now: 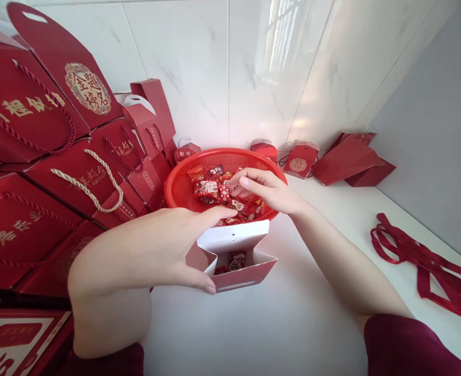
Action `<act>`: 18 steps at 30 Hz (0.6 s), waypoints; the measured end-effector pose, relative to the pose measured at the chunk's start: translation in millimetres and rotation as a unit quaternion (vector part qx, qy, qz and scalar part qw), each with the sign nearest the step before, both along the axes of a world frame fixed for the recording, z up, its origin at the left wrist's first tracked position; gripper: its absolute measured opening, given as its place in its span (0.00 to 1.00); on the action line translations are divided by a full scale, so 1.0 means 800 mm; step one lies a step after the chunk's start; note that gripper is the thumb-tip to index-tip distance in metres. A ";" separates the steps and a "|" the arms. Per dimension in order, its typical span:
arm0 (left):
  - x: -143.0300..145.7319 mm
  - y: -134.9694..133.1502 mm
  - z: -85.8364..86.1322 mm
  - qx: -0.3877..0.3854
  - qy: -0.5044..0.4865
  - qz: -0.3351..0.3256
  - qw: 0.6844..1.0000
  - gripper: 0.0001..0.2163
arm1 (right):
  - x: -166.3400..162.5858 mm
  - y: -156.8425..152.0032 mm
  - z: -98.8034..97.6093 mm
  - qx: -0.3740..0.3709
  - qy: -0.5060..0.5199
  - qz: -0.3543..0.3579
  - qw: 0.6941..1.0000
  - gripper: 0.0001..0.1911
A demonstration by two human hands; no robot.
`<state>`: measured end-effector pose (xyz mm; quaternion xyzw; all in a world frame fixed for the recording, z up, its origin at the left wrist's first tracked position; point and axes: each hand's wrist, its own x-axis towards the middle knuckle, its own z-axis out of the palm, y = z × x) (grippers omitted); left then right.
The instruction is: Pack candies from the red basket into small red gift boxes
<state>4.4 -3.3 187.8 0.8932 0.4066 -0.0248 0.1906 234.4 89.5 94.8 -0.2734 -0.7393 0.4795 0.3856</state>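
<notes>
My left hand (175, 250) grips a small red gift box (246, 277) by its left side, thumb on the near wall and fingers behind. The box's top is open, its white inside shows, and a few wrapped candies (237, 260) lie in it. Just beyond stands a red plastic basket (171, 188) holding many wrapped candies (207, 189) in red packaging. Over the basket's right part reaches my right hand (259, 185), fingers slightly bent and spaced apart above the candies. Nothing shows in its fingers, though their undersides are partly hidden.
Red gift boxes (93, 172) with rope handles are stacked high at the left. Small red boxes (300, 159) and a larger folded red box (347, 159) stand along the tiled wall (199, 68). Dark red ribbon (418, 261) lies on the white table (293, 318) at right.
</notes>
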 end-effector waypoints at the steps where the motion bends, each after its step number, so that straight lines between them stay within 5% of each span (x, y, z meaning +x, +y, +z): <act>1: -0.001 0.001 -0.002 -0.004 0.012 0.003 1.000 0.27 | 0.003 -0.011 0.011 -0.002 -0.016 0.054 0.998 0.19; 5: 0.001 0.006 -0.013 -0.003 0.050 0.026 0.998 0.06 | 0.015 -0.052 0.044 0.019 -0.143 0.175 0.974 0.24; 8: 0.009 0.015 -0.020 0.009 0.067 0.020 0.998 0.11 | 0.016 -0.070 0.050 0.077 -0.250 0.148 0.954 0.27; 11: 0.021 0.024 -0.023 0.030 0.071 0.003 0.997 0.13 | 0.009 -0.075 0.046 0.126 -0.312 0.112 0.935 0.15; 18: 0.023 0.013 -0.021 0.067 0.045 -0.025 0.996 0.08 | 0.006 -0.085 0.046 0.200 -0.307 0.086 0.927 0.15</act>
